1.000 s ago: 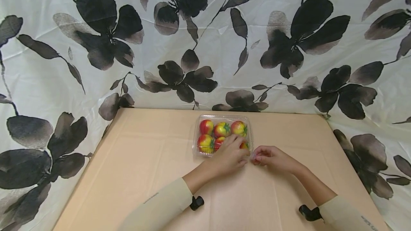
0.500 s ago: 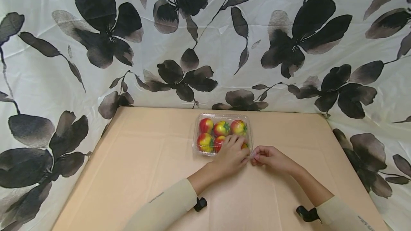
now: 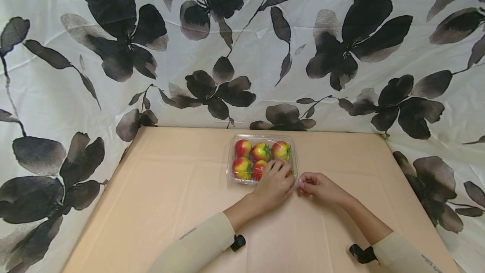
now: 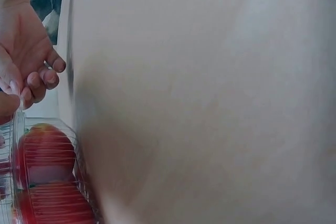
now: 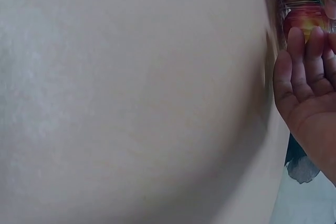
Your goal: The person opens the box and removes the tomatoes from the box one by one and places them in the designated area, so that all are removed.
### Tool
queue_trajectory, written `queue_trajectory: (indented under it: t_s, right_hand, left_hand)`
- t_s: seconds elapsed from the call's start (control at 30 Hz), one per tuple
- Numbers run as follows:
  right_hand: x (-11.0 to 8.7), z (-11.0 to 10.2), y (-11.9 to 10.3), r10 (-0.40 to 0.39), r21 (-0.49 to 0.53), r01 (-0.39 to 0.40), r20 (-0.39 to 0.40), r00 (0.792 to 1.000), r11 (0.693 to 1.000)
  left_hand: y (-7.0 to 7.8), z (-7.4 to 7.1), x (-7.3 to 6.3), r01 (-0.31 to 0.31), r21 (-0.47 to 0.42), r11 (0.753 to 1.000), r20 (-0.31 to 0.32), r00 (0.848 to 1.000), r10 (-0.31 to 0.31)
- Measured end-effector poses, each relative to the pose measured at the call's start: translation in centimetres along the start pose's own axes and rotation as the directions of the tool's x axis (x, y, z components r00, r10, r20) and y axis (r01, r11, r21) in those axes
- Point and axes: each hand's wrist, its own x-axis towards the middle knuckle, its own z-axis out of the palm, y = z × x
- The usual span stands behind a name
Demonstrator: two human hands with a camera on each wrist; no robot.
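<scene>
A clear plastic clamshell container [image 3: 231, 167] stands on the table toward its far edge, its lid down over several red-and-yellow fruits [image 3: 241, 167] with green tops. My left hand [image 3: 273, 186] lies over its front right part, with bent fingers on the lid and the thumb by the front right corner. It hides part of the front row. At that same corner my right hand [image 3: 318, 186] pinches the rim between thumb and forefinger. In the left wrist view, the left thumb [image 4: 8, 104] meets the right hand [image 4: 26, 45] at the rim. The right hand's other fingers [image 5: 298, 72] curl loosely.
The table [image 3: 182, 167] has a tan covering. Behind it and at its sides hangs a white cloth [image 3: 265, 62] printed with dark flowers. Black wrist cameras [image 3: 238, 242] sit at both pale sleeves [image 3: 197, 243].
The left hand and forearm have shifted slightly to the right along the container's front. The right hand stays pinching the corner, its forearm shifted very little. The lid remains down.
</scene>
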Motion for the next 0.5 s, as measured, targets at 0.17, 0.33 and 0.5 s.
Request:
queue_trajectory:
  t_s: [0.17, 0.33, 0.5]
  right_hand:
    - [-0.2, 0.3, -0.4, 0.022, -0.019, -0.022, -0.026, 0.999, 1.0]
    - [-0.3, 0.7, -0.7, 0.034, -0.034, -0.036, -0.045, 0.998, 0.999]
    - [-0.4, 1.1, -0.9, 0.033, -0.016, -0.034, -0.05, 0.998, 0.999]
  left_hand:
    - [-0.1, 0.1, -0.1, -0.03, 0.003, 1.0, 0.01, 1.0, 0.03]
    - [0.1, -0.4, -0.2, -0.069, 0.055, 0.996, 0.026, 0.997, 0.067]
    - [0.3, -0.8, -0.4, -0.095, 0.09, 0.991, 0.015, 0.995, 0.094]
